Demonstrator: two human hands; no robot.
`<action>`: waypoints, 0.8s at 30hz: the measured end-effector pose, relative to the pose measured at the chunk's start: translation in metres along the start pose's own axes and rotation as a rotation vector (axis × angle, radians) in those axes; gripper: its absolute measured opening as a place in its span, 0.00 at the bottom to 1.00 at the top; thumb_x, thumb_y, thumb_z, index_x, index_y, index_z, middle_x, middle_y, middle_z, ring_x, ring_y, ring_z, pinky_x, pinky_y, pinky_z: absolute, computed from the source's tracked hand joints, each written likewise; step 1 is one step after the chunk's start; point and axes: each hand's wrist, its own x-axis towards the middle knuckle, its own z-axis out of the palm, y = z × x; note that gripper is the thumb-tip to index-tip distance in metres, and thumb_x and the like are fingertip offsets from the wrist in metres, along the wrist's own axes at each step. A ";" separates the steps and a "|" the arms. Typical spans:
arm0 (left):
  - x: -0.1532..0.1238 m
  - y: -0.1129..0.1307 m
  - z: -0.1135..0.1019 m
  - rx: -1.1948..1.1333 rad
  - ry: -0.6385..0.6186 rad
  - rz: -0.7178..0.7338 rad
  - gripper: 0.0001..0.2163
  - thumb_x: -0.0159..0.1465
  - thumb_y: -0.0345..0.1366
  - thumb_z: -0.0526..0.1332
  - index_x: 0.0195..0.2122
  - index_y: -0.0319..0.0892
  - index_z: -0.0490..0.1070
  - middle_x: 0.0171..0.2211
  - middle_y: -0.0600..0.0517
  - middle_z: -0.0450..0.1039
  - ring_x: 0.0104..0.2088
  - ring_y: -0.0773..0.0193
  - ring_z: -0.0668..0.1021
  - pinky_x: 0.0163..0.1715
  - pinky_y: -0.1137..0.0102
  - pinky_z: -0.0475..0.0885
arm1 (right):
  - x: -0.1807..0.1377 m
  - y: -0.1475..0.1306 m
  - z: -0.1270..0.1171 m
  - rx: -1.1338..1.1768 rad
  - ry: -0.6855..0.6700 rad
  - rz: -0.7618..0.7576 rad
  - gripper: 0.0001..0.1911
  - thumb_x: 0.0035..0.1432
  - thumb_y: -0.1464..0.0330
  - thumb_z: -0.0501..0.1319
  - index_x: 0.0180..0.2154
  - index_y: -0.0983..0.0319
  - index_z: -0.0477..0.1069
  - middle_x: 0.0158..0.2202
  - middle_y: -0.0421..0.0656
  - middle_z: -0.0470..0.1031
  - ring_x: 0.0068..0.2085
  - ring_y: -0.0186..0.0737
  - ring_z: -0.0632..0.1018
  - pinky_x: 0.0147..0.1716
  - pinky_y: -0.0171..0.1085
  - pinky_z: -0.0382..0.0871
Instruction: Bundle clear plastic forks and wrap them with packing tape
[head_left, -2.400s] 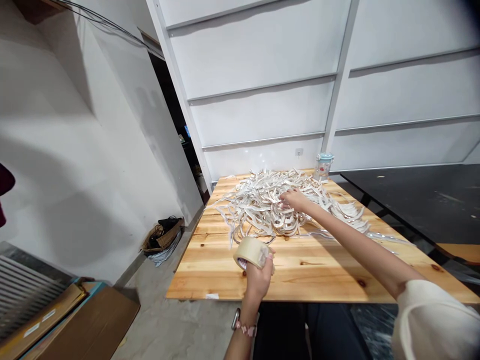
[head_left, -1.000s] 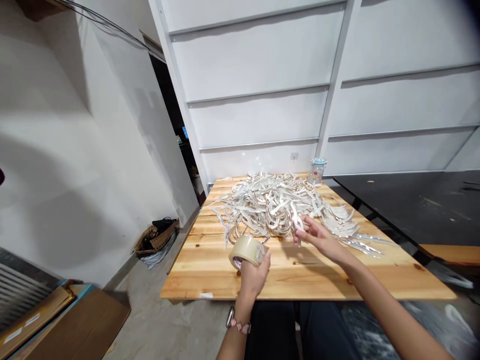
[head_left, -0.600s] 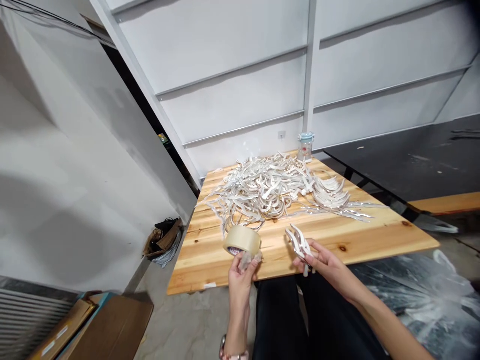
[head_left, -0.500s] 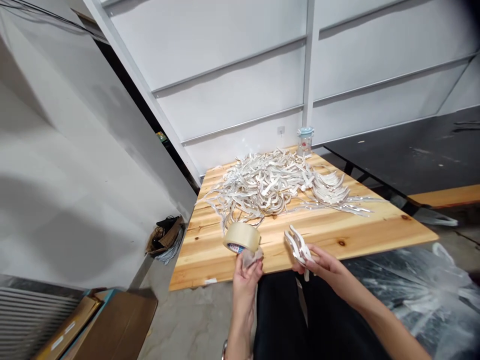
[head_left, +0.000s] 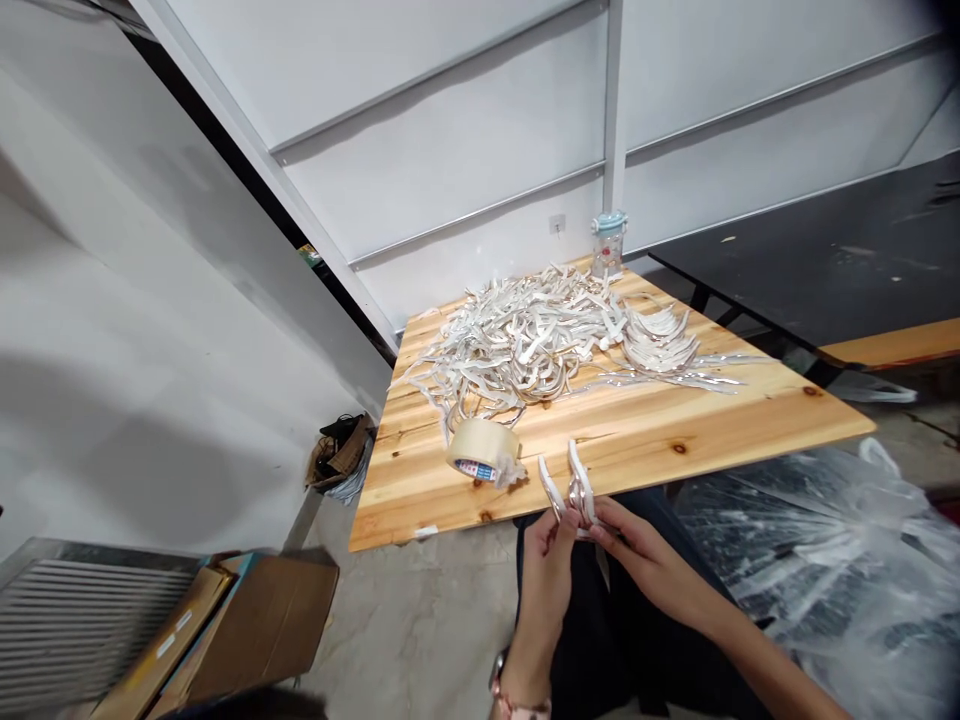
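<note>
Hands low in the frame: left hand (head_left: 546,545) and right hand (head_left: 626,545) both pinch a small bunch of curved white plastic strips (head_left: 568,487); a loose grip could let them fan apart and slip.

I see bare worktop (head_left: 675,440) along the near edge; tape roll (head_left: 484,450) and strip pile (head_left: 540,340) block the far-left corner.
</note>
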 end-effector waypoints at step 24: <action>0.005 -0.044 0.014 -0.114 0.015 -0.048 0.10 0.59 0.39 0.67 0.37 0.38 0.77 0.34 0.49 0.79 0.36 0.63 0.78 0.39 0.71 0.72 | -0.012 0.019 -0.025 0.118 0.166 0.111 0.17 0.59 0.58 0.64 0.49 0.54 0.77 0.51 0.45 0.79 0.53 0.50 0.76 0.58 0.49 0.64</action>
